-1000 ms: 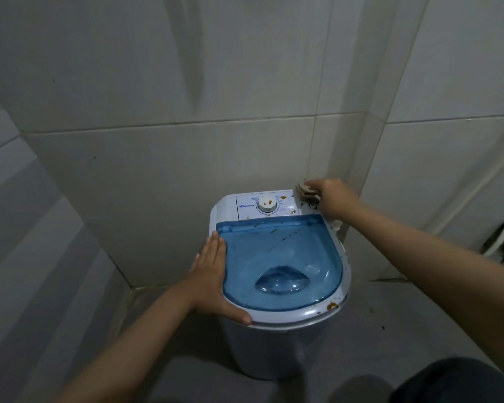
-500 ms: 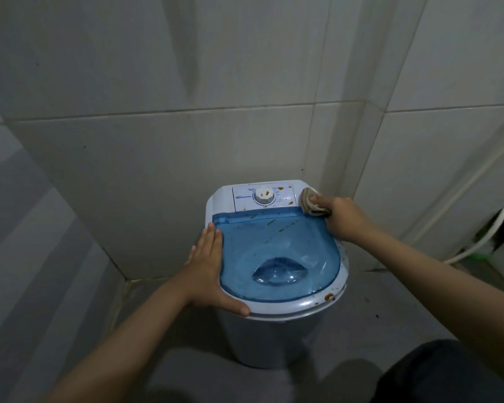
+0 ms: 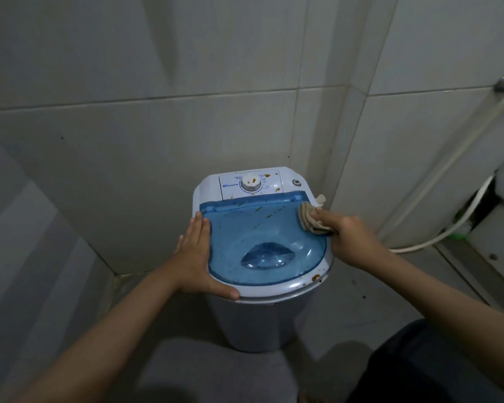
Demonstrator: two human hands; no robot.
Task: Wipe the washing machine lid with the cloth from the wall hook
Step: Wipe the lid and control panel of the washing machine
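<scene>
A small white washing machine [image 3: 262, 321] stands in the tiled corner, topped by a translucent blue lid [image 3: 253, 237] with brown specks near its back edge. My right hand [image 3: 349, 237] grips a bunched beige cloth [image 3: 310, 218] and presses it on the lid's back right corner. My left hand [image 3: 198, 254] lies flat on the lid's left rim, fingers together, thumb along the front edge. Behind the lid, the white control panel with its dial [image 3: 250, 181] carries several brown spots.
Tiled walls close in behind and to the left of the machine. A white hose [image 3: 437, 239] and a pipe [image 3: 448, 167] run along the right wall down to the floor. A brown spot [image 3: 315, 277] sits on the front right rim. My dark-clothed knee [image 3: 437, 367] is at lower right.
My right hand has carried the cloth from the back right of the control panel forward onto the blue lid's back right corner. My left hand has stayed on the left rim.
</scene>
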